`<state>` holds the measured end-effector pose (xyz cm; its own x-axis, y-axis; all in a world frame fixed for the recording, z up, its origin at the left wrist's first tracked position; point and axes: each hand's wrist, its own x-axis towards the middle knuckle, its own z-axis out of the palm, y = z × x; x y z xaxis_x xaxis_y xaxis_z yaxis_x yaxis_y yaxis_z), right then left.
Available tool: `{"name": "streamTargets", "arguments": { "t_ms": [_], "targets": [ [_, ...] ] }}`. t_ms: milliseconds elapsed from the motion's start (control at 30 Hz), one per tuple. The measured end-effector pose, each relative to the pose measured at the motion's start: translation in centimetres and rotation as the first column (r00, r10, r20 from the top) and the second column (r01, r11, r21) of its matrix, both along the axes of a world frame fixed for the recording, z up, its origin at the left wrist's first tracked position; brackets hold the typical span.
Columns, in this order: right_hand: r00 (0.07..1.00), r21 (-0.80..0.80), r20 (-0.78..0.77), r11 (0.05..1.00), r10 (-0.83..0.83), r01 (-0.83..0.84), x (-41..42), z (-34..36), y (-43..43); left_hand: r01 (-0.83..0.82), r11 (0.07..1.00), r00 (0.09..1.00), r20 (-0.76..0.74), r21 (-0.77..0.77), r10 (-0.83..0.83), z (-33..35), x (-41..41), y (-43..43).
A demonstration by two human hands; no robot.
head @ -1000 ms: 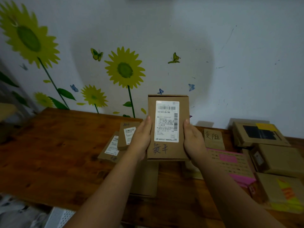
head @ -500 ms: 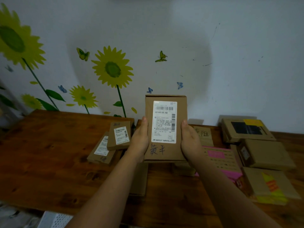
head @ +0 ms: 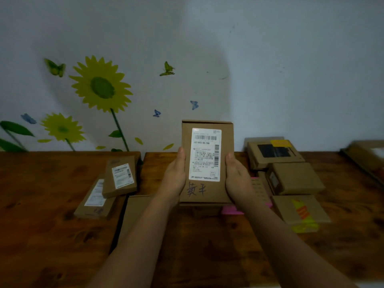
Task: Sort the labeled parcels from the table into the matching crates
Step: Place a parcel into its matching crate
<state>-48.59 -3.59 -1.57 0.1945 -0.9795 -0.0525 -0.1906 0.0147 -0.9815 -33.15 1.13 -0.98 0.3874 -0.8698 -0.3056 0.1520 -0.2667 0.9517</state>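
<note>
A flat brown cardboard parcel [head: 207,192], bearing a white shipping label [head: 204,154] above handwritten dark characters, stood upright, raised clear of the rest. Two smaller labelled brown parcels [head: 120,176] lay stacked at its left; three brown cardboard boxes [head: 295,178] clustered at its right.

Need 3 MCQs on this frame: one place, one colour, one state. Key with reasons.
1. The two stacked parcels lie where from the held parcel? A) left B) right C) beneath it
2. Its printed label is: A) pink B) white C) green
3. The held parcel is: A) lying flat, untouched B) in one hand C) gripped by both hands
Key: 1 A, they lie on the table to its left; 2 B, white sheet with barcodes; 3 C, left hand and right hand grip its sides.
</note>
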Motion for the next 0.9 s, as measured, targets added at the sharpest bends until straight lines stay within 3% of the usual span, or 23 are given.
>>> {"name": "streamTargets", "arguments": {
  "t_ms": [300, 467, 667, 900],
  "targets": [
    [0.946, -0.081, -0.094, 0.949, -0.311, 0.304, -4.8, -0.3, 2.6, 0.262, 0.963, 0.963, 0.049, 0.061, -0.265, -0.9, -3.9, -2.9],
    [0.878, -0.094, -0.122, 0.886, -0.463, 0.454, -6.3, 0.0, 5.5, 0.434, 0.898, 0.890, 0.117, 0.074, -0.440, -0.7, -5.9, -2.9],
    [0.791, -0.094, -0.102, 0.797, -0.604, 0.597, -9.2, -0.1, 8.2, 0.585, 0.811, 0.806, 0.099, 0.019, -0.583, -0.8, -9.3, -2.1],
    [0.691, -0.069, -0.056, 0.693, -0.720, 0.717, -15.1, 0.4, 10.4, 0.691, 0.723, 0.718, 0.097, 0.020, -0.689, 0.0, -16.0, -2.1]
  ]
}}
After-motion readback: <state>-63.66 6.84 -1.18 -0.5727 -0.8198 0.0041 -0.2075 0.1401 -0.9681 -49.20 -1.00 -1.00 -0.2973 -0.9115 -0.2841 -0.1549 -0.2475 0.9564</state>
